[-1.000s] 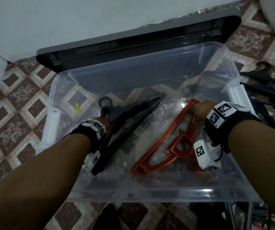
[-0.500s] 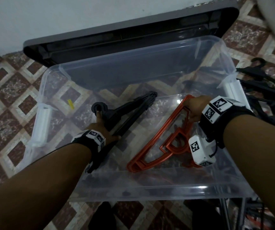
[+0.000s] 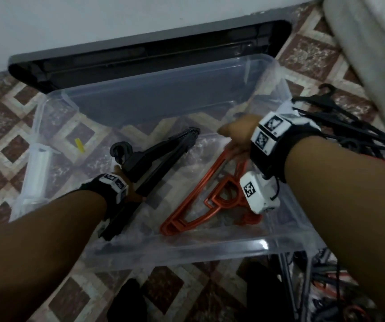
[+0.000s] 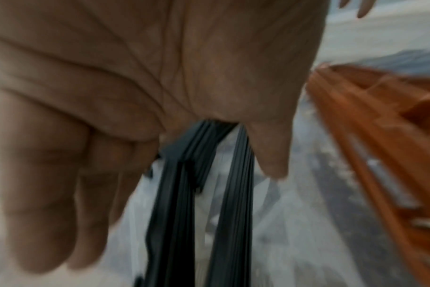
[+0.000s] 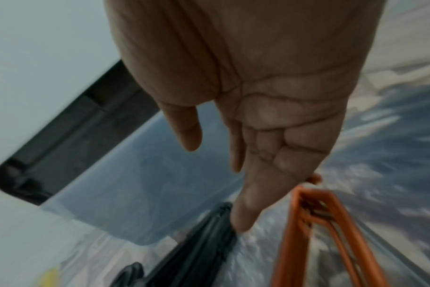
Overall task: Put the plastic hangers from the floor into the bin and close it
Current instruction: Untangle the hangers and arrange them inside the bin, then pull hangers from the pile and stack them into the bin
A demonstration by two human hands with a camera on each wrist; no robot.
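Observation:
A clear plastic bin (image 3: 210, 249) stands open on the tiled floor. Its black lid (image 3: 140, 54) leans on the wall behind. Inside lie a bundle of black hangers (image 3: 163, 152) at the left and orange hangers (image 3: 210, 198) at the right. My left hand (image 3: 119, 171) is low in the bin over the black hangers (image 4: 174, 213), fingers loosely extended, not curled round them. My right hand (image 3: 238, 133) hovers above the top end of the orange hangers (image 5: 319, 233) with straight fingers, holding nothing.
More black hangers (image 3: 349, 131) are piled on the floor right of the bin, and a tangle of black and orange ones (image 3: 326, 287) lies at the near right. White latch handles (image 3: 35, 170) sit on the bin's sides. A beige cushion-like edge (image 3: 372, 43) is at the far right.
My right hand has let go of the orange hangers and risen above them. The black bundle has settled onto the bin floor as my left hand loosened from it.

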